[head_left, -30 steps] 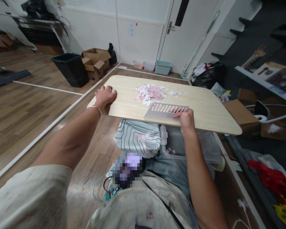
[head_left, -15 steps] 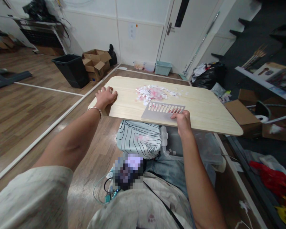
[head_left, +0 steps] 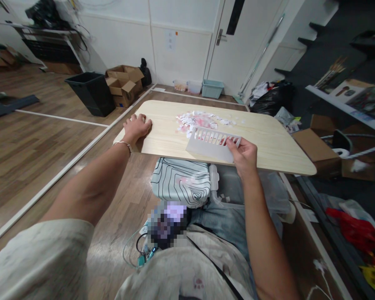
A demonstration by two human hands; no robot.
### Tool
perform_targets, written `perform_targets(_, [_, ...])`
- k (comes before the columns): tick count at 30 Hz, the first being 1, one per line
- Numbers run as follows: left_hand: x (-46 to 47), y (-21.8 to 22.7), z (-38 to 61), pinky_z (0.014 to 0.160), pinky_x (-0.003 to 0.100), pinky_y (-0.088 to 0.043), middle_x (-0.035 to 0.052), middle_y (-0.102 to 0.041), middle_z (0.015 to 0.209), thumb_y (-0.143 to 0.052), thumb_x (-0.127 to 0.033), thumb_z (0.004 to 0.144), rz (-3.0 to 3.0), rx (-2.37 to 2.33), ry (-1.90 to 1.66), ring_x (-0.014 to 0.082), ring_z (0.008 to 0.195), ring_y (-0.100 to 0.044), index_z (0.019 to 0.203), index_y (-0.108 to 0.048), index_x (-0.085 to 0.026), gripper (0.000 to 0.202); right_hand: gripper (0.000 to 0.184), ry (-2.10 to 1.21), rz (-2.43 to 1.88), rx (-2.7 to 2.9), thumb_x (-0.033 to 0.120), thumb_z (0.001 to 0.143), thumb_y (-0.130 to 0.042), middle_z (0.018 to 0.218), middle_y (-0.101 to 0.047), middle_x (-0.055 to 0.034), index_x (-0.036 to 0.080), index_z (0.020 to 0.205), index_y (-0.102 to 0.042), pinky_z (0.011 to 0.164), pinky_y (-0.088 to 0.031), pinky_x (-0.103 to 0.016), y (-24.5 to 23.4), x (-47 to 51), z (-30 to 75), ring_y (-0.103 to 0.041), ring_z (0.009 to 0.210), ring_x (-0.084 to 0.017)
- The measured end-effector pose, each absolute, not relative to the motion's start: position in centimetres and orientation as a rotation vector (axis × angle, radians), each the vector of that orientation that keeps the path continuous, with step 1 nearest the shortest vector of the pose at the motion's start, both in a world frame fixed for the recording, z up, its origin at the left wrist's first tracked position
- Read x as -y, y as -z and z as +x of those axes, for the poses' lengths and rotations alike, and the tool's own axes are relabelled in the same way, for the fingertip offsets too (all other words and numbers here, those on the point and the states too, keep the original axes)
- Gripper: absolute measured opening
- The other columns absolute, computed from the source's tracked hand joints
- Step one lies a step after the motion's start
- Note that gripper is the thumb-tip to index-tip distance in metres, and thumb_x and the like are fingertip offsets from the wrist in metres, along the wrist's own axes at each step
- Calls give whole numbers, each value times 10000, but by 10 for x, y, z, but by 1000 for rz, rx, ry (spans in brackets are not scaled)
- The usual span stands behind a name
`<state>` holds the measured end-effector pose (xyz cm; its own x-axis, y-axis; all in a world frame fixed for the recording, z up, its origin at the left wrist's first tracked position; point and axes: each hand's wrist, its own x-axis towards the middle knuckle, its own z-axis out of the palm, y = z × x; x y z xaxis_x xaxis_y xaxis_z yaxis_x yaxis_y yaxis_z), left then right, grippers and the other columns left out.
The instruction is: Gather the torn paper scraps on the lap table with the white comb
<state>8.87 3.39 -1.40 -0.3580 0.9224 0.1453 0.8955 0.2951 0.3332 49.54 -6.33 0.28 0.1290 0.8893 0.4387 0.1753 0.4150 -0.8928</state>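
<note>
A light wooden tabletop (head_left: 278,146) stretches in front of me. My left hand (head_left: 137,126) rests on its left end, fingers spread and bent over the surface, holding nothing. My right hand (head_left: 244,154) pinches the right end of a flat pale-grey sheet with a row of slots (head_left: 209,148), thumb on top and fingers partly hidden behind it. The sheet is tilted up, its lower edge near the table's front edge. Just beyond it lies a pile of white and pink paper scraps (head_left: 198,120), with a few bits scattered to the right.
A patterned cushion-like item (head_left: 181,181) and a clear plastic bin (head_left: 253,191) sit below the table's front edge. To the left stand a black waste bin (head_left: 92,93) and cardboard boxes (head_left: 125,83). An open carton (head_left: 318,143) is at the right.
My right hand has turned and lifted the slotted sheet, which lay nearly flat before and now tilts up. My left hand stays in the same place on the table.
</note>
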Motion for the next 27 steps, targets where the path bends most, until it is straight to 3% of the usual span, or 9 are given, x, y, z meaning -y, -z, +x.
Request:
perform_targets(8, [-35, 16, 88, 1329, 717, -427, 288, -614, 1773, -392, -609, 1048, 1729, -2468, -569, 561, 1613, -567, 1699, -659, -226, 801, 462, -589, -1032, 1520, 728, 928, -833, 966, -871, -96, 270, 924, -768, 884, -675, -425, -5, 72, 492, -813, 930, -307])
perform_targets(16, [-34, 14, 90, 1331, 749, -419, 289, -631, 1766, -402, -593, 1052, 1724, -2467, -578, 564, 1628, -558, 1692, -668, -225, 785, 346, -647, -1083, 1652, 575, 944, -846, 1036, -854, -77, 268, 1068, -746, 944, -663, -414, 0, 70, 509, -799, 955, -290])
perform_targets(22, [-34, 13, 89, 1337, 705, -432, 296, -605, 1786, -383, -598, 1073, 1734, -2471, -536, 550, 1617, -576, 1706, -651, -204, 793, 222, -594, -1113, 1816, 427, 965, -778, 1095, -858, -90, 292, 1119, -691, 1011, -656, -462, 0, 74, 521, -799, 1037, -326])
perform_targets(27, [-36, 15, 88, 1317, 681, -457, 289, -621, 1763, -381, -594, 1081, 1742, -2471, -518, 539, 1607, -593, 1696, -658, -225, 769, 255, -585, -1086, 1752, 396, 966, -741, 1162, -863, -102, 286, 1190, -688, 1056, -671, -474, 0, 78, 522, -826, 1090, -320])
